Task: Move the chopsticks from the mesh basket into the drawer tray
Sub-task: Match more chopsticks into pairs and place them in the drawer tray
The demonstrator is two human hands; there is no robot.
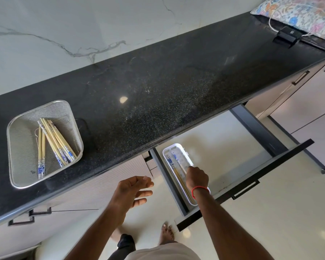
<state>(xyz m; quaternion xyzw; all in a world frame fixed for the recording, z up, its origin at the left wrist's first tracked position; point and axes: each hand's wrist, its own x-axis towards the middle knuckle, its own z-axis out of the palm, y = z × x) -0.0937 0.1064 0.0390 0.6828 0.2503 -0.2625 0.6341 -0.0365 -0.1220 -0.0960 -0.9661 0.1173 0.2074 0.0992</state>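
Black counter (158,94) above open drawer (242,147)

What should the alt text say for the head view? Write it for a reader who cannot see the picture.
A person's right hand reaches into a white tray in an open drawer, where a few chopsticks already lie. The left hand hovers open and empty. On the black counter, a mesh basket holds more chopsticks.

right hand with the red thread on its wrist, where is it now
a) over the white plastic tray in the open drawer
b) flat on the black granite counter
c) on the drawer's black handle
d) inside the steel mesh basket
a: the right hand is over the white plastic tray in the open drawer, where blue-patterned bamboo chopsticks already lie.
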